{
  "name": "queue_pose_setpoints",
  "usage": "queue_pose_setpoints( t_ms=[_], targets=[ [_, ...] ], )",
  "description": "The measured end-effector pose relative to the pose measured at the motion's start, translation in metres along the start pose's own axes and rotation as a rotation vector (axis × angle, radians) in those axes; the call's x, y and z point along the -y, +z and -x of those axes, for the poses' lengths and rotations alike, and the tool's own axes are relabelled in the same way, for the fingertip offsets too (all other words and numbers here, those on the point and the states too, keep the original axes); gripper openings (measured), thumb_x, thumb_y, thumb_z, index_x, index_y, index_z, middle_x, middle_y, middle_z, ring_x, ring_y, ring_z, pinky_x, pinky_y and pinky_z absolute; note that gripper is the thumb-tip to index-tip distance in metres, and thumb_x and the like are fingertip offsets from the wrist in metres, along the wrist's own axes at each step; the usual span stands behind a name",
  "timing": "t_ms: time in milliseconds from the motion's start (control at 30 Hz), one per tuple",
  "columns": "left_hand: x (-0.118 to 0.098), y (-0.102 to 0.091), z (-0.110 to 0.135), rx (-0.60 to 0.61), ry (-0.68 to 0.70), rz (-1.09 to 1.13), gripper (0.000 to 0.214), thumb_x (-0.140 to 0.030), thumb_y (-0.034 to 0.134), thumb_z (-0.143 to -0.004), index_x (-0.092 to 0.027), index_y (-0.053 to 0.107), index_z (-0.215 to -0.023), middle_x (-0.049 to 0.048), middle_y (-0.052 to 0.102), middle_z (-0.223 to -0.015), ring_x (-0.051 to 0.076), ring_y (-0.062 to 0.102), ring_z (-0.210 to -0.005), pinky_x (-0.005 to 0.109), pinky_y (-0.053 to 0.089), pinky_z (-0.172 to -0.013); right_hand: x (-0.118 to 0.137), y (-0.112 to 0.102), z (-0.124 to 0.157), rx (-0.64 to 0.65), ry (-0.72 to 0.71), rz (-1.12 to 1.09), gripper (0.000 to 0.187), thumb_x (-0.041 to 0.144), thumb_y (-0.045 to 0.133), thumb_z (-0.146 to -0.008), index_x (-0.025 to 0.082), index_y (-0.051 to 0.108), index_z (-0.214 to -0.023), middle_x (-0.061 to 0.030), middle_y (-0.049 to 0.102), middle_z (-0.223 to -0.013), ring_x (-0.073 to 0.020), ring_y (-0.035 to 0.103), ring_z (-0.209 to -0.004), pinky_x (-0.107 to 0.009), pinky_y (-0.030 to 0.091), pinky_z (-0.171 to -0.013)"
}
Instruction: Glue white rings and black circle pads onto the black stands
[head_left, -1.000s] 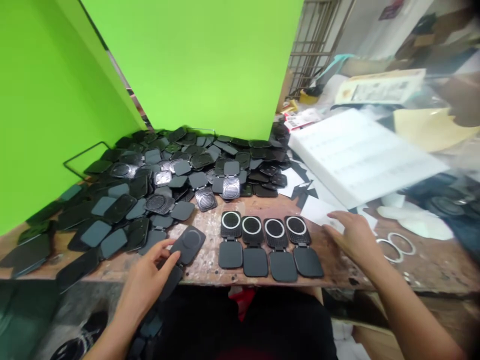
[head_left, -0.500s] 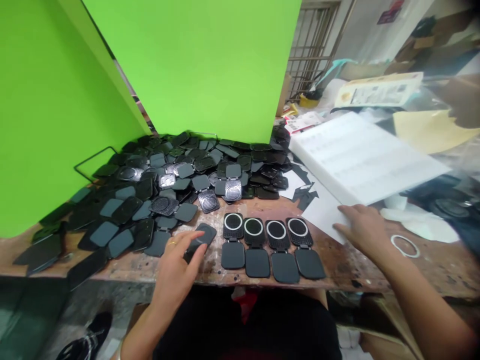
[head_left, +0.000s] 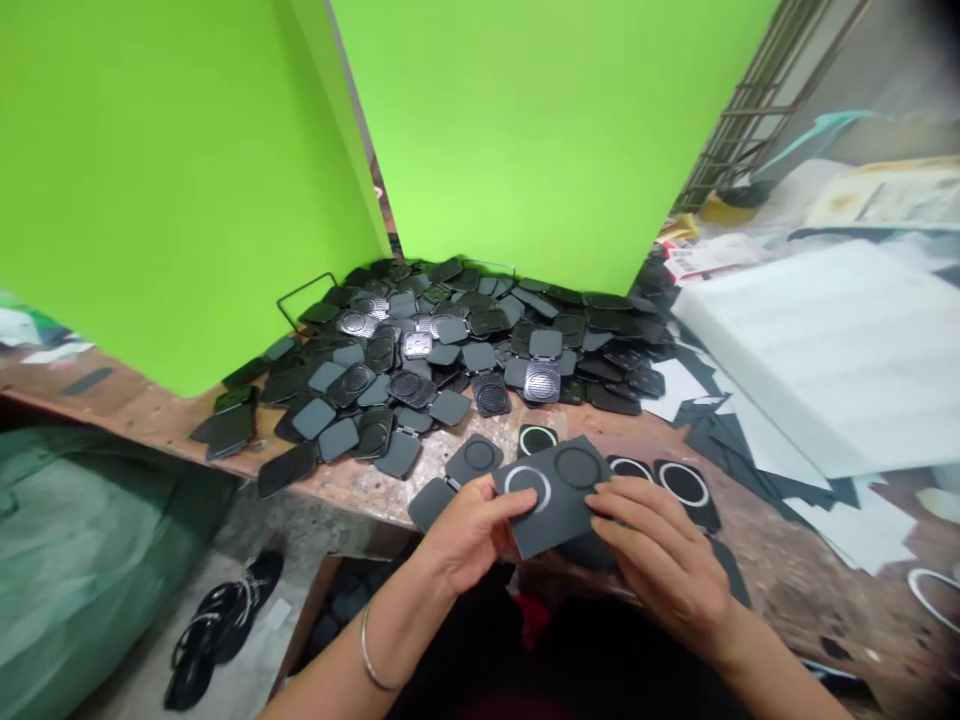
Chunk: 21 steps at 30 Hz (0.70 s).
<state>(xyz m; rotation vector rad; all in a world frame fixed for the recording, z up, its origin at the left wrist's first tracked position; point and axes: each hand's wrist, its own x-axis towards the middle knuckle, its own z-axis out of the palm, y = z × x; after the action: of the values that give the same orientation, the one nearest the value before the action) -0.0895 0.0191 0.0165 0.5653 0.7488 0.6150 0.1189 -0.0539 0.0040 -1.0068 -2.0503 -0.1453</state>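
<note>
Low in the middle, the left hand (head_left: pixel 469 530) and right hand (head_left: pixel 660 560) each pinch a side of the dark card (head_left: pixel 559 505), likely to keep it flat above the cases (head_left: pixel 684 483).

The dark grey card (head_left: pixel 559 495) is flat and roughly rectangular, with two round recesses: the left rimmed by a white ring (head_left: pixel 527 484), the right plain. It is held slightly tilted above the near edge of the tabletop (head_left: pixel 780 585).

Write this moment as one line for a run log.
left hand: grips dark grey card | right hand: grips same card | bench: pile of black hinged plates behind
</note>
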Motion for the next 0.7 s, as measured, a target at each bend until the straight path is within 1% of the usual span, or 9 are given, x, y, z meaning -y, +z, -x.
queue_pose_setpoints(
  t_ms=[67, 133, 200, 267, 367, 467, 567, 700],
  targets=[
    [-0.001, -0.004, 0.001, -0.024, 0.049, 0.004, 0.038, -0.026, 0.089, -0.060, -0.011, 0.071, -0.089, 0.0071, 0.073, -0.083, 0.016, 0.066, -0.072, 0.027, 0.053, -0.074, 0.003, 0.009, -0.004, 0.031, 0.059, -0.027, 0.043, 0.003, 0.055, -0.084, 0.023, 0.063, -0.121, -0.0106, 0.069, -0.118, -0.0266, 0.060, -0.119, -0.049, 0.053, -0.097],
    [0.000, -0.006, 0.003, -0.051, 0.100, 0.009, 0.038, -0.026, 0.089, -0.060, -0.011, 0.071, -0.091, 0.0081, 0.074, -0.085, 0.017, 0.066, -0.074, 0.029, 0.053, -0.075, 0.010, 0.016, -0.013, 0.043, 0.159, -0.067, 0.041, 0.005, 0.055, -0.084, 0.021, 0.063, -0.121, -0.0118, 0.067, -0.120, -0.0262, 0.060, -0.118, -0.048, 0.052, -0.099],
    [0.002, -0.007, 0.004, -0.058, 0.140, -0.007, 0.038, -0.027, 0.089, -0.061, -0.011, 0.071, -0.092, 0.0076, 0.074, -0.085, 0.017, 0.066, -0.075, 0.030, 0.053, -0.076, 0.018, 0.021, -0.023, 0.018, 0.269, -0.124, 0.034, 0.010, 0.057, -0.086, 0.020, 0.064, -0.118, -0.0120, 0.068, -0.115, -0.0246, 0.063, -0.111, -0.043, 0.054, -0.095],
    [0.004, -0.007, 0.004, -0.045, 0.162, -0.038, 0.038, -0.028, 0.088, -0.064, -0.012, 0.072, -0.094, 0.0062, 0.073, -0.084, 0.016, 0.065, -0.074, 0.030, 0.052, -0.077, 0.024, 0.026, -0.034, -0.020, 0.380, -0.177, 0.028, 0.015, 0.058, -0.089, 0.020, 0.066, -0.114, -0.0109, 0.068, -0.107, -0.0220, 0.065, -0.101, -0.037, 0.056, -0.087],
    [0.007, -0.006, 0.005, -0.028, 0.205, -0.111, 0.034, -0.029, 0.085, -0.068, -0.013, 0.073, -0.095, 0.0029, 0.071, -0.083, 0.013, 0.062, -0.073, 0.025, 0.049, -0.075, 0.028, 0.031, -0.047, -0.050, 0.500, -0.239, 0.021, 0.019, 0.058, -0.091, 0.020, 0.067, -0.110, -0.0090, 0.066, -0.099, -0.0193, 0.065, -0.092, -0.032, 0.055, -0.079],
    [0.006, -0.004, 0.006, -0.025, 0.282, -0.210, 0.029, -0.030, 0.082, -0.072, -0.014, 0.074, -0.095, 0.0011, 0.070, -0.083, 0.012, 0.059, -0.076, 0.023, 0.047, -0.076, 0.027, 0.034, -0.053, -0.063, 0.529, -0.251, 0.019, 0.018, 0.059, -0.091, 0.020, 0.068, -0.107, -0.0078, 0.065, -0.096, -0.0186, 0.063, -0.091, -0.031, 0.053, -0.079],
    [0.005, -0.003, 0.007, -0.030, 0.332, -0.330, 0.026, -0.029, 0.078, -0.075, -0.015, 0.075, -0.096, 0.0012, 0.069, -0.083, 0.014, 0.058, -0.077, 0.023, 0.046, -0.075, 0.025, 0.035, -0.054, -0.048, 0.512, -0.228, 0.019, 0.016, 0.060, -0.089, 0.020, 0.068, -0.106, -0.0065, 0.063, -0.094, -0.0178, 0.062, -0.089, -0.030, 0.051, -0.079],
    [0.006, -0.004, 0.007, -0.048, 0.409, -0.489, 0.020, -0.025, 0.072, -0.078, -0.016, 0.077, -0.094, 0.0020, 0.069, -0.081, 0.017, 0.059, -0.077, 0.025, 0.045, -0.073, 0.023, 0.032, -0.055, -0.003, 0.523, -0.249, 0.013, 0.013, 0.061, -0.087, 0.019, 0.067, -0.096, -0.0050, 0.063, -0.091, -0.0172, 0.061, -0.086, -0.029, 0.050, -0.076]
  ],
)
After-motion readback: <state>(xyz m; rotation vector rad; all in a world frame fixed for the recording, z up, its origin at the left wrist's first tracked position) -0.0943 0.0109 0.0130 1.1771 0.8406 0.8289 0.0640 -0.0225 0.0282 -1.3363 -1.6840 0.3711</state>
